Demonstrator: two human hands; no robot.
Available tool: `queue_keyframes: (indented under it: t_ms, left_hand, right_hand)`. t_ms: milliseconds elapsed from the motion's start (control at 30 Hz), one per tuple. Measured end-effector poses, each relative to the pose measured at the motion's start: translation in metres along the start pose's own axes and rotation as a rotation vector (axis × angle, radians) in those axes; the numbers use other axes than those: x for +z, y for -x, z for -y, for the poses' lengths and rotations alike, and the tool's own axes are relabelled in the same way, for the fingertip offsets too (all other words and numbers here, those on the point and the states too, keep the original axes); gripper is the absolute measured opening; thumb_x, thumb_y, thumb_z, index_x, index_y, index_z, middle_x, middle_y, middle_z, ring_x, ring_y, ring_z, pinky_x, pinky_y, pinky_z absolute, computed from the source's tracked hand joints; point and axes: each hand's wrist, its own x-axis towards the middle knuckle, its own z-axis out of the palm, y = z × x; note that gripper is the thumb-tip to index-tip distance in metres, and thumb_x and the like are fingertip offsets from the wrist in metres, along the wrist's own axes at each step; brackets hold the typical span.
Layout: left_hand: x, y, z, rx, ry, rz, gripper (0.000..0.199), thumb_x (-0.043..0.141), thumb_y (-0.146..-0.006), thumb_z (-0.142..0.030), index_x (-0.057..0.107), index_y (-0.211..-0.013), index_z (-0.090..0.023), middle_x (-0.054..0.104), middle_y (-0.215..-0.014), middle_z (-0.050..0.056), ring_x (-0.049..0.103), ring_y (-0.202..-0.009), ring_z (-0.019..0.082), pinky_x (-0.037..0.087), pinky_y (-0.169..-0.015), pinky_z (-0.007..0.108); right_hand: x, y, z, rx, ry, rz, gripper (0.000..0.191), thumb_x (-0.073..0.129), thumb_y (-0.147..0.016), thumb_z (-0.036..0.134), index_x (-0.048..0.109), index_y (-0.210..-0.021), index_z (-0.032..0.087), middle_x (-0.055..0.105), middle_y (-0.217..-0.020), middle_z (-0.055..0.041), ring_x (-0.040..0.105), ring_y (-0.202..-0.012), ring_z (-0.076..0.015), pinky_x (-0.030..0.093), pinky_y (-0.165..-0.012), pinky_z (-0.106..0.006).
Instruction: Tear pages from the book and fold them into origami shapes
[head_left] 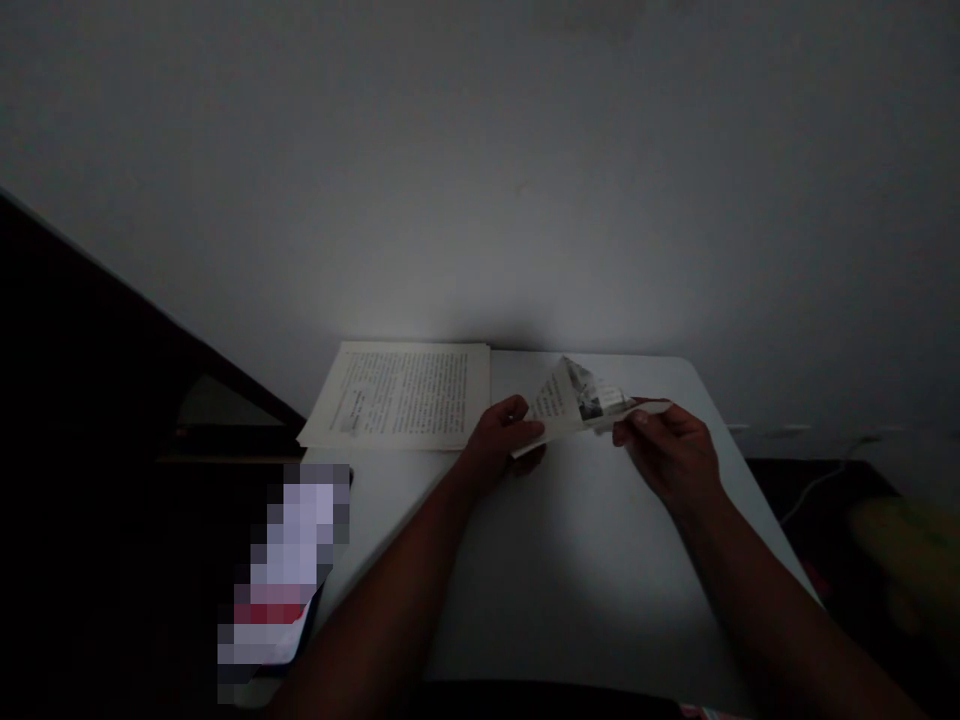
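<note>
Between my hands, above the white table, is a folded sheet of printed paper with text and a dark picture on it. Its upper part rises to a point, and a long folded edge runs along the bottom. My left hand grips the paper's left end, thumb on top and fingers partly hidden beneath. At the right end my right hand pinches the paper between thumb and fingers. A stack of printed pages lies flat on the table to the left of my left hand.
The white table stands against a plain grey wall. A lit phone-like screen, blurred by pixelation, lies at the table's left edge. Beyond the right edge are a thin cable and a dim yellowish thing.
</note>
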Motion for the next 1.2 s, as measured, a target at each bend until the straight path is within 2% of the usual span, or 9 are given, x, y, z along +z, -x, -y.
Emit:
queue_keyframes:
  t_ms: [167, 267, 367, 467, 567, 633, 800, 1033, 1200]
  left_hand:
    - [-0.002, -0.005, 0.004, 0.263, -0.093, -0.15, 0.026, 0.052, -0.083, -0.043, 0.042, -0.089, -0.02, 0.065, -0.067, 0.0, 0.048, -0.034, 0.008, 0.035, -0.034, 0.018]
    - [-0.001, -0.002, 0.008, 0.401, -0.125, -0.135, 0.033, 0.044, -0.087, -0.047, 0.05, -0.093, -0.016, 0.065, -0.077, 0.004, 0.054, -0.042, 0.008, 0.04, -0.039, 0.021]
    - [0.003, 0.003, 0.009, 0.495, -0.174, -0.164, 0.036, 0.053, -0.084, -0.043, 0.048, -0.109, -0.018, 0.065, -0.084, 0.003, 0.055, -0.047, 0.008, 0.043, -0.044, 0.021]
    - [0.006, 0.007, 0.008, 0.5, -0.297, -0.247, 0.036, 0.066, -0.076, -0.034, 0.05, -0.106, -0.019, 0.064, -0.081, 0.0, 0.056, -0.05, 0.007, 0.046, -0.049, 0.02]
    - [0.007, 0.008, 0.007, 0.462, -0.409, -0.288, 0.021, 0.065, -0.077, -0.034, 0.057, -0.083, -0.016, 0.059, -0.061, -0.003, 0.054, -0.049, 0.007, 0.045, -0.051, 0.019]
    - [0.008, 0.007, 0.007, 0.434, -0.427, -0.314, 0.021, 0.063, -0.079, -0.035, 0.058, -0.077, -0.015, 0.056, -0.054, -0.004, 0.053, -0.047, 0.008, 0.044, -0.05, 0.02]
    - [0.011, 0.005, 0.006, 0.449, -0.371, -0.418, 0.026, 0.063, -0.08, -0.037, 0.055, -0.067, -0.015, 0.059, -0.052, -0.003, 0.053, -0.047, 0.008, 0.043, -0.05, 0.02]
    - [0.015, 0.002, 0.008, 0.464, -0.256, -0.522, 0.03, 0.068, -0.075, -0.035, 0.049, -0.062, -0.016, 0.061, -0.052, -0.002, 0.061, -0.05, 0.011, 0.045, -0.05, 0.021]
    - [0.017, 0.0, 0.008, 0.467, -0.164, -0.549, 0.033, 0.073, -0.071, -0.031, 0.044, -0.064, -0.017, 0.06, -0.049, -0.004, 0.061, -0.045, 0.012, 0.044, -0.044, 0.02]
  right_hand:
    - [-0.002, -0.001, -0.001, -0.052, -0.005, -0.226, 0.019, 0.077, -0.067, 0.027, 0.06, -0.066, 0.017, 0.064, -0.059, 0.0017, 0.059, -0.051, -0.0123, 0.049, -0.053, -0.027]
    - [0.0, 0.0, 0.0, -0.079, -0.054, -0.282, 0.034, 0.08, -0.064, 0.025, 0.047, -0.058, 0.018, 0.061, -0.056, 0.0045, 0.061, -0.05, -0.0117, 0.049, -0.052, -0.024]
    - [0.002, 0.001, 0.0, -0.086, -0.035, -0.311, 0.036, 0.081, -0.063, 0.026, 0.046, -0.06, 0.019, 0.058, -0.053, 0.0066, 0.061, -0.048, -0.0115, 0.049, -0.05, -0.023]
    - [0.003, 0.004, -0.001, -0.096, 0.045, -0.329, 0.036, 0.081, -0.062, 0.028, 0.046, -0.06, 0.019, 0.059, -0.054, 0.0063, 0.062, -0.049, -0.0121, 0.048, -0.049, -0.023]
    - [0.001, 0.007, -0.002, -0.126, 0.164, -0.317, 0.028, 0.079, -0.065, 0.03, 0.054, -0.065, 0.019, 0.063, -0.059, 0.0038, 0.062, -0.052, -0.0129, 0.049, -0.05, -0.024]
    - [0.0, 0.009, -0.002, -0.133, 0.216, -0.291, 0.023, 0.077, -0.068, 0.032, 0.059, -0.069, 0.019, 0.065, -0.06, 0.0021, 0.062, -0.053, -0.0131, 0.049, -0.051, -0.025]
    - [0.001, 0.011, -0.003, -0.14, 0.202, -0.296, 0.034, 0.079, -0.064, 0.039, 0.052, -0.059, 0.019, 0.058, -0.053, 0.0039, 0.062, -0.051, -0.0151, 0.049, -0.047, -0.026]
    - [0.007, 0.014, 0.0, -0.141, 0.208, -0.308, 0.041, 0.078, -0.066, 0.03, 0.041, -0.052, 0.019, 0.054, -0.046, 0.0061, 0.059, -0.047, -0.0121, 0.041, -0.042, -0.021]
    - [0.008, 0.011, 0.001, -0.15, 0.163, -0.344, 0.041, 0.081, -0.062, 0.028, 0.041, -0.056, 0.02, 0.05, -0.045, 0.0084, 0.06, -0.044, -0.0135, 0.044, -0.043, -0.024]
